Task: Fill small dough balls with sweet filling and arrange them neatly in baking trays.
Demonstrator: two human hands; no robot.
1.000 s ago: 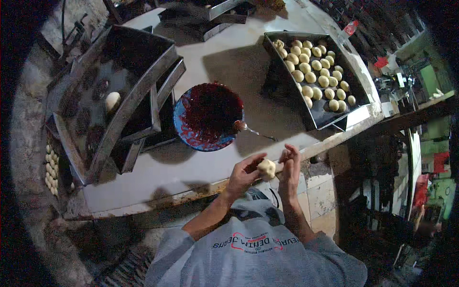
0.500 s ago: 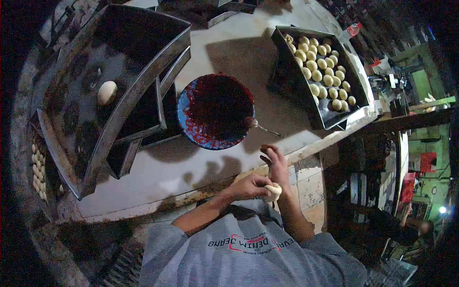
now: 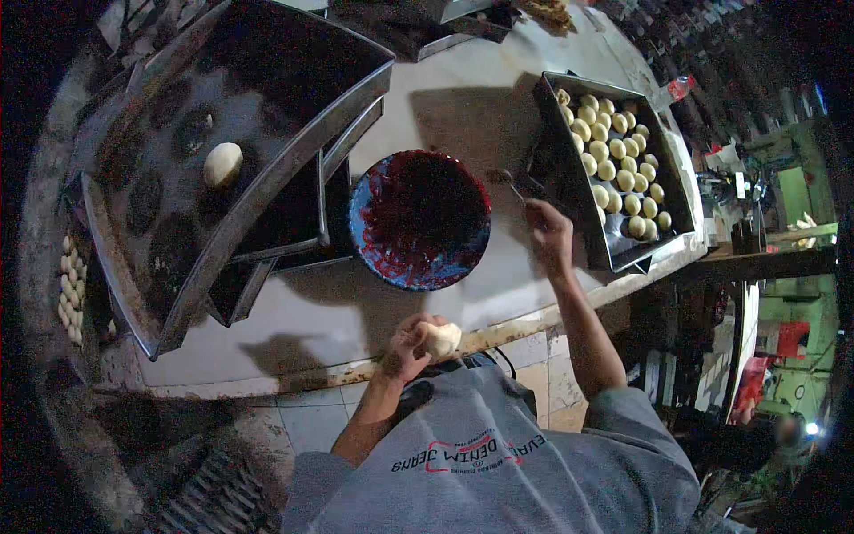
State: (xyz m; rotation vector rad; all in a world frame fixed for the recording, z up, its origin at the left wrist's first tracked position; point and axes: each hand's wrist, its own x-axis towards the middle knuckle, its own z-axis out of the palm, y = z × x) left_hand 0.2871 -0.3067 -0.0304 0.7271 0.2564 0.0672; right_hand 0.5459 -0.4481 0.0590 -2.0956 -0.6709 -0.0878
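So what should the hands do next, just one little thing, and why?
Probably dip the spoon into the blue bowl for some red paste. The right hand holds the spoon outside the bowl, and the left hand holds pale dough. It's too dark to tell whether the spoon carries paste.

The left hand is on the near side of the bowl, fingers curled. The right arm extends farther forward, with the right hand, fingers bent into a grip, to the bowl's right.
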